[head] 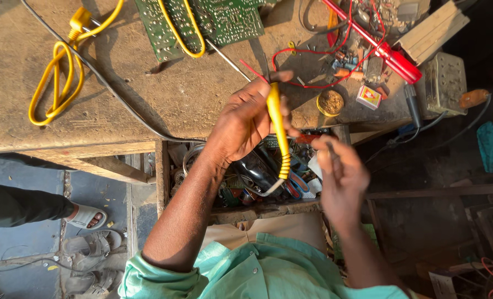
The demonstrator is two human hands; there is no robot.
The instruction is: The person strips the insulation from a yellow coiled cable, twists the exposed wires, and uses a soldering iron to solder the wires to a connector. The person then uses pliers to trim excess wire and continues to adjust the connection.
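Green shirt sleeves (pixel 246 271) fill the bottom of the view, and both forearms reach up from them. Left hand (pixel 245 123) has its fingers (pixel 260 91) wrapped around a yellow-handled soldering iron (pixel 278 128), held nearly upright over the near edge of the table (pixel 147 105); the iron's coiled yellow strain relief and grey cord hang below the hand. Right hand (pixel 340 174) sits just right of the iron and lower, blurred, its fingers curled; whether they pinch anything cannot be told. Below the iron an open drawer (pixel 246 171) holds a jumble of parts and tools. Beyond the iron, on the table, lies a green circuit board (pixel 224 22) crossed by a yellow cable (pixel 55 83) that loops far to the left. Right of the iron stand a small round tin (pixel 330 102), red wires (pixel 307 52) and a red-handled screwdriver (pixel 396 60). Far left of the iron, on the floor, a sandalled foot (pixel 86 217) of another person shows.
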